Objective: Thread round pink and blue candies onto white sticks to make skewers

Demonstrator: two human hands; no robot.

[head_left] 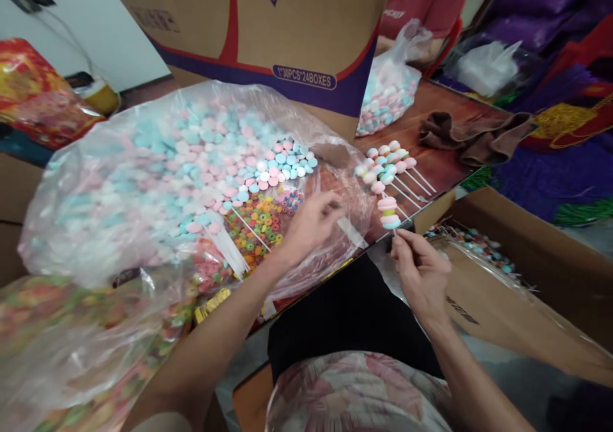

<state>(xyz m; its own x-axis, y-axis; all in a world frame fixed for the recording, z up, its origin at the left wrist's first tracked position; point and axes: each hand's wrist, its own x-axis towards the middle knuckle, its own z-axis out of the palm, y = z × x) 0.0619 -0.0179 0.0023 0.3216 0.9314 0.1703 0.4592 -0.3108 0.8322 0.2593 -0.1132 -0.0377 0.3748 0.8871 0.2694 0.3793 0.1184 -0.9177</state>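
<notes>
Because the right hand point(425, 274) pinched the candy stick point(389, 213) below its stack at one o'clock, a light, steady grip seemed best, with the left hand point(312, 220) curled narrowly at twelve, contents impossible to tell, and loaded sticks point(387, 164) beyond at one.

The cardboard box point(306, 30) reads "1*30PCS*24BOXES" on its purple band point(352, 90).
</notes>
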